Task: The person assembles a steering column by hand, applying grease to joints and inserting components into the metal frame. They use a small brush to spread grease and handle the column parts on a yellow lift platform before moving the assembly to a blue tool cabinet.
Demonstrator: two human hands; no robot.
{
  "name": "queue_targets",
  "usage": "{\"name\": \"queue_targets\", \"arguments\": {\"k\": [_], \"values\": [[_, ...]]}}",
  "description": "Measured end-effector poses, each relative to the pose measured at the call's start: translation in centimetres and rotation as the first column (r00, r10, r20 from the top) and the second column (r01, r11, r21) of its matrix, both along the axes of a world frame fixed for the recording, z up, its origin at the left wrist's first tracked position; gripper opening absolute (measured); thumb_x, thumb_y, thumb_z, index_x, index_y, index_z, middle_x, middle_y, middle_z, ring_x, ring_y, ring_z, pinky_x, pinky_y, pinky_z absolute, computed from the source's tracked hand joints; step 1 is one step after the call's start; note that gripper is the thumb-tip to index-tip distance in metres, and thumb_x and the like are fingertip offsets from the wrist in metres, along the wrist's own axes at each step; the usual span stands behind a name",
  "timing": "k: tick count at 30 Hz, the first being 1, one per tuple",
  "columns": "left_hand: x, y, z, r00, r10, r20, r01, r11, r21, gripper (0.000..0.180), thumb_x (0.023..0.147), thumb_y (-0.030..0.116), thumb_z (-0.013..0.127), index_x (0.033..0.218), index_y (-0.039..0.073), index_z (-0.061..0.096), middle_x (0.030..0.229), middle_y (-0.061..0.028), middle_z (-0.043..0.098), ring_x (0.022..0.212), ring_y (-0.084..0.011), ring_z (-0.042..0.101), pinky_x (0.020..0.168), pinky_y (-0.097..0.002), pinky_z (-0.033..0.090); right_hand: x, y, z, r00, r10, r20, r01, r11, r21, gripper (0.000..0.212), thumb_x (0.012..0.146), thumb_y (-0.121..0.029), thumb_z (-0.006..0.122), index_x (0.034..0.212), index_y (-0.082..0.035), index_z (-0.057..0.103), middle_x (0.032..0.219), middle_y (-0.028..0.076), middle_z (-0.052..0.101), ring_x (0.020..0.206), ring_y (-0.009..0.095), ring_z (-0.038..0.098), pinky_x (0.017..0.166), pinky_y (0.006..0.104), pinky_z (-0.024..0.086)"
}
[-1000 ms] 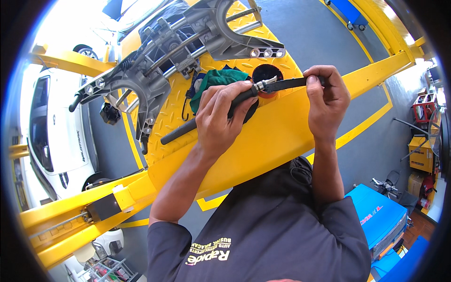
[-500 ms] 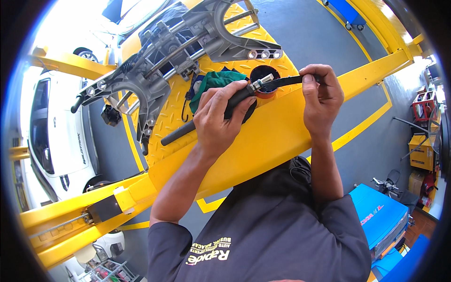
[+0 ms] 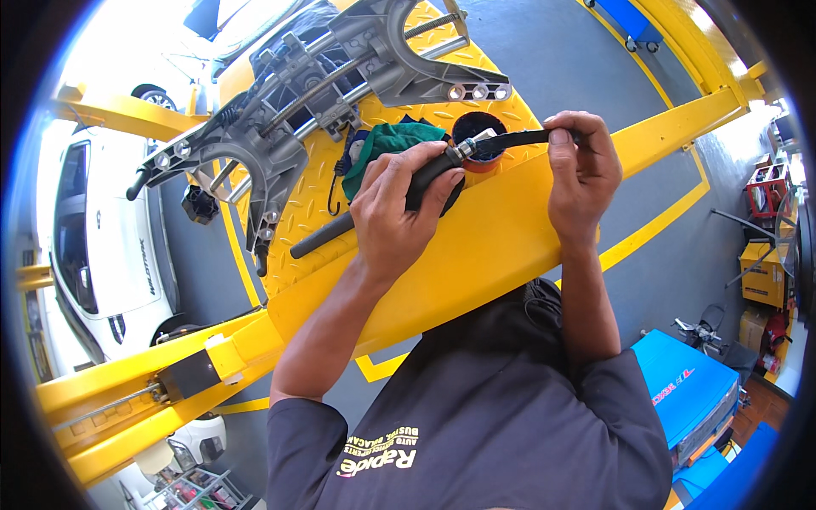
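My left hand [image 3: 399,204] grips a long black rod-like part [image 3: 340,225] near its silver collar [image 3: 466,151], over the yellow checker-plate platform [image 3: 501,246]. My right hand [image 3: 582,166] pinches the thinner black end [image 3: 518,138] that sticks out past the collar. Just behind the hands lie a green cloth [image 3: 393,140] and a round black-and-orange container [image 3: 478,136].
A grey metal frame assembly [image 3: 323,93] lies across the far part of the platform. Yellow lift arms [image 3: 144,391] run below and to the left. A white car [image 3: 93,246] stands at left, a blue cart [image 3: 688,391] at right.
Both hands hold the same grip on the rod. The whole scene has only shifted slightly in the picture.
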State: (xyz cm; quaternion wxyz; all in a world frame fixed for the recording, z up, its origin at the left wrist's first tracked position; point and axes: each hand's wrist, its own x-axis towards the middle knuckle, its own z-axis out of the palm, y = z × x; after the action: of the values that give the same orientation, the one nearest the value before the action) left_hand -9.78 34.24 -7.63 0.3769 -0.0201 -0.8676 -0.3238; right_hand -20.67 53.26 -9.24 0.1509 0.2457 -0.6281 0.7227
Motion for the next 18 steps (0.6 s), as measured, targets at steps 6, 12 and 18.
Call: {"name": "queue_targets", "arguments": {"k": [6, 12, 18], "values": [[0.16, -0.14, 0.06, 0.999, 0.002, 0.032, -0.001, 1.000, -0.008, 0.029, 0.092, 0.017, 0.086, 0.117, 0.006, 0.076, 0.105, -0.0102, 0.079, 0.091, -0.0207, 0.077, 0.083, -0.0313, 0.060, -0.24, 0.12, -0.40, 1.000, 0.007, -0.023, -0.007, 1.000, 0.028, 0.011, 0.100, 0.003, 0.060, 0.106, -0.001, 0.068, 0.096, 0.003, 0.068, 0.085, 0.006, 0.059, 0.077, 0.0256, 0.052], [0.17, -0.20, 0.05, 0.999, -0.001, 0.041, 0.001, 1.000, -0.010, 0.030, 0.093, 0.018, 0.086, 0.118, 0.006, 0.076, 0.105, -0.0100, 0.079, 0.091, -0.0209, 0.077, 0.082, -0.0308, 0.059, -0.12, -0.02, 0.09, 1.000, -0.004, -0.012, 0.005, 0.999, 0.035, 0.011, 0.100, 0.004, 0.060, 0.106, -0.001, 0.068, 0.095, 0.003, 0.068, 0.084, 0.006, 0.059, 0.075, 0.0247, 0.051], [0.13, -0.12, 0.01, 0.999, -0.007, 0.042, 0.007, 1.000, -0.011, 0.030, 0.092, 0.016, 0.086, 0.118, 0.006, 0.075, 0.105, -0.0102, 0.079, 0.090, -0.0208, 0.076, 0.081, -0.0313, 0.059, -0.32, -0.21, 0.36, 1.000, -0.011, -0.014, 0.011, 1.000, 0.013, 0.011, 0.099, 0.005, 0.061, 0.106, 0.000, 0.068, 0.094, 0.003, 0.068, 0.083, 0.005, 0.058, 0.076, 0.0250, 0.052]]}}
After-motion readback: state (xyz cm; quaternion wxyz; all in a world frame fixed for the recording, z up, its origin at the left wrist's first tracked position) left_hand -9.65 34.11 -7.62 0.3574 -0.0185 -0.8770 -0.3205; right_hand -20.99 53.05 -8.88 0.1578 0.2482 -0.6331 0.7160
